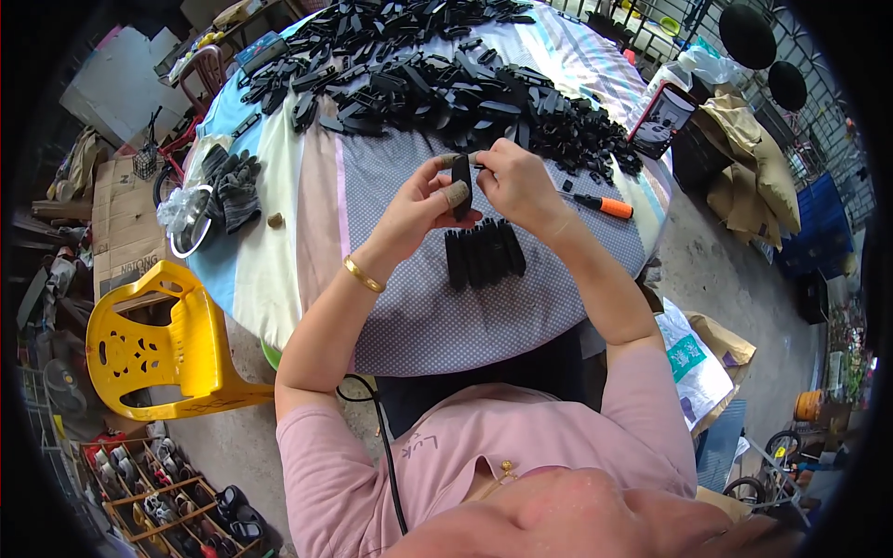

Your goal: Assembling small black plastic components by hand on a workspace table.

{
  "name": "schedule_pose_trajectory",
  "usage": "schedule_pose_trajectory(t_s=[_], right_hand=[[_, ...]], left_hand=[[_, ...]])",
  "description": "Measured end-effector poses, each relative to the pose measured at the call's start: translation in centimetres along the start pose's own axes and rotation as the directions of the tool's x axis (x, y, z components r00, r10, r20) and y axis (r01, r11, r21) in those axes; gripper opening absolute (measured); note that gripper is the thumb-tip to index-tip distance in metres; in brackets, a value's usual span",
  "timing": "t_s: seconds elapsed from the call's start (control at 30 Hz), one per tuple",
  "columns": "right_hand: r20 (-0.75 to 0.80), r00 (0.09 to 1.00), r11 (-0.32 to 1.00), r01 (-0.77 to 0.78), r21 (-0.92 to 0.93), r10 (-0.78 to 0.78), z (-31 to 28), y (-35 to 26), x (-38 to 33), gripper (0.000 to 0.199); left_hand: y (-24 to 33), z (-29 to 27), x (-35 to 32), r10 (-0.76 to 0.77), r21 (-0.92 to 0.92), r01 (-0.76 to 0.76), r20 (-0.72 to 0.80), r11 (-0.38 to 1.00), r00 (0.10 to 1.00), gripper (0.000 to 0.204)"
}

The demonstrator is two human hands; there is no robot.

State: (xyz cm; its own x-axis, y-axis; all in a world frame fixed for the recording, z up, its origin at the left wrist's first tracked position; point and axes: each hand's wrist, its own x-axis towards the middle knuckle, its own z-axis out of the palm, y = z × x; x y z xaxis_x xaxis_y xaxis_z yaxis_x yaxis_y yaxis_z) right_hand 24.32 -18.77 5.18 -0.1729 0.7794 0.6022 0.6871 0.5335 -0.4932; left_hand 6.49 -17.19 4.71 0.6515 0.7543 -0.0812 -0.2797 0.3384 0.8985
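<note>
Between the left grip (423, 209) and the right grip (519, 186), a slim black piece (461, 174) is held up

Over the near half of a round, cloth-covered surface (409, 316), the slim black piece is clasped by the left grip, whose thumb and fingers are closed on it. Tan wraps (457, 193) are worn on the thumb and a finger of that grip. At the upper end of the piece, the fingertips of the right grip are drawn close together; whether anything is pinched between them cannot be told.

Just on the body's side of the grips, a row of black pieces (486, 256) is laid out, packed side by side. Beyond the grips, the far part of the surface is covered by a broad heap of black parts (419, 93), with smaller ones gathered toward the right. To the right of the right grip, a tool with an orange handle (609, 205) is laid down near a small black part (566, 185). Farther out on that side, a dark-screened device (662, 121) is propped near the edge of the heap.

Well to the left of the left grip, grey gloves (234, 186) are laid beside a white-rimmed bowl (192, 232), with a small brown lump (274, 220) nearer the grip. Farther left, off the surface, a yellow chair (197, 344) is placed, and below it a shoe rack (149, 535) is filled with footwear.
</note>
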Motion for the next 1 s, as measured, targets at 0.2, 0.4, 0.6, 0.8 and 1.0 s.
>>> schedule_pose_trajectory(t_s=[0.2,0.4,0.6,0.8,1.0], right_hand=[[0.205,0.969,0.983,-0.109,-0.149,0.138,0.1,0.0,-0.8,0.013],[0.217,0.967,0.988,-0.148,0.052,0.134,-0.5,0.0,-0.6,0.011],[0.265,0.963,0.999,-0.032,-0.041,0.042,-0.9,0.4,-1.0,0.019],[0.265,0.953,0.986,-0.161,0.032,0.147,-1.9,0.2,-0.4,0.020],[0.332,0.943,0.996,0.048,-0.069,-0.022,-1.5,0.7,-1.0,0.017]], left_hand=[[-0.7,0.7,0.1,0.153,0.379,-0.147,0.013,0.913,0.988,0.041],[-0.4,0.6,-0.2,0.188,0.375,-0.199,0.064,0.906,0.980,0.040],[-0.3,1.5,-0.7,0.342,0.783,-0.304,0.124,0.543,0.931,0.027],[0.3,1.6,-0.8,0.346,0.769,-0.272,0.071,0.579,0.936,0.029],[0.6,2.2,-1.0,0.502,0.799,-0.551,0.383,0.241,0.775,0.034]])
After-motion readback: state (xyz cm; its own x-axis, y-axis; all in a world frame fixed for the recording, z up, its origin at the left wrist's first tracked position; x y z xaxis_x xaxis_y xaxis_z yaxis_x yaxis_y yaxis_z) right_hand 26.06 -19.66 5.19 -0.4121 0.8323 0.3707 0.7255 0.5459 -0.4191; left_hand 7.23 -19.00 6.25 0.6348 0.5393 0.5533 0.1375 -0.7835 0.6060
